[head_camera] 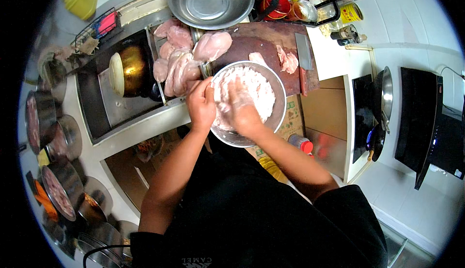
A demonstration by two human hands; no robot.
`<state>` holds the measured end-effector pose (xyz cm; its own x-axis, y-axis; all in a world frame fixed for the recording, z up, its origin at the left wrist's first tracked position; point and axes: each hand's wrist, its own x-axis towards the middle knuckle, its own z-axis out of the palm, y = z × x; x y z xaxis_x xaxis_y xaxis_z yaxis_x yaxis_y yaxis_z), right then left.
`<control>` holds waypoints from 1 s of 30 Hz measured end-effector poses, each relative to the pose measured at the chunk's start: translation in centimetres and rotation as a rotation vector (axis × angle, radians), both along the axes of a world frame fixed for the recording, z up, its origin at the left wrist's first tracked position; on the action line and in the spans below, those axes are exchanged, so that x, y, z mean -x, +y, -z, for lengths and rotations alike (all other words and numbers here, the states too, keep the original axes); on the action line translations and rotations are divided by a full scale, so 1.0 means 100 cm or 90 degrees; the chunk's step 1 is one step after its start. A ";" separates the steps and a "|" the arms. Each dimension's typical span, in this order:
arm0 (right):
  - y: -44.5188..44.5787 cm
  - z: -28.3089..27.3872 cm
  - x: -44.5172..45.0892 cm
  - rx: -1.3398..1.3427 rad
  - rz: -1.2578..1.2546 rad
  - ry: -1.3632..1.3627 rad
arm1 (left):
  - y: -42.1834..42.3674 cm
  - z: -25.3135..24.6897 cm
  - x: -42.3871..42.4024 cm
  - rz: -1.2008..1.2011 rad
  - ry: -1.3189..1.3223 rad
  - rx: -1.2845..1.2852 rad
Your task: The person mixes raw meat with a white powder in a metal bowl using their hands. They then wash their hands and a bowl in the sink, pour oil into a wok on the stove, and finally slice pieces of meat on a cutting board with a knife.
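Note:
My left hand [201, 104] grips the left rim of a steel mixing bowl [280, 113], which tilts a little against the counter edge. My right hand [242, 110] is inside it, fingers blurred and sunk in pale diced raw meat [262, 91]. Behind the bowl lies a dark wooden cutting board [250, 42] with scraps of raw meat [288, 62] on it. A cleaver [304, 53] rests along the board's right side, its reddish handle towards me. Left of the bowl, whole raw chicken breasts [180, 62] are heaped over the sink's right part.
A large steel basin [210, 4] stands at the back. The sink [127, 113] holds a dark, golden-sided pot [132, 66]. Several steel bowls of food, one a meat bowl [58, 191], line the left counter. A wok [386, 90] sits on the hob [361, 122] at right; cans crowd a black rack [336, 11].

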<state>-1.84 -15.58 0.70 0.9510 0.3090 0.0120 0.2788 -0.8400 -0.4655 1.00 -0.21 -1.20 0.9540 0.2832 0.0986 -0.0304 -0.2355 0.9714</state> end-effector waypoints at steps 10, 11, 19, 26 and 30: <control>-0.021 -0.012 0.016 0.107 -0.196 0.232 | -0.003 -0.001 0.000 -0.002 -0.009 0.018; -0.029 -0.022 0.019 0.051 -0.189 0.197 | -0.002 -0.001 0.000 -0.001 -0.010 0.012; -0.071 0.020 -0.052 -0.087 0.280 0.211 | 0.000 -0.004 -0.001 0.009 -0.020 -0.003; -0.024 0.020 -0.113 -0.220 0.028 0.573 | 0.002 0.008 -0.002 0.006 0.023 0.039; -0.019 -0.005 -0.064 -0.002 -0.233 0.364 | 0.001 -0.001 -0.001 0.030 0.048 0.042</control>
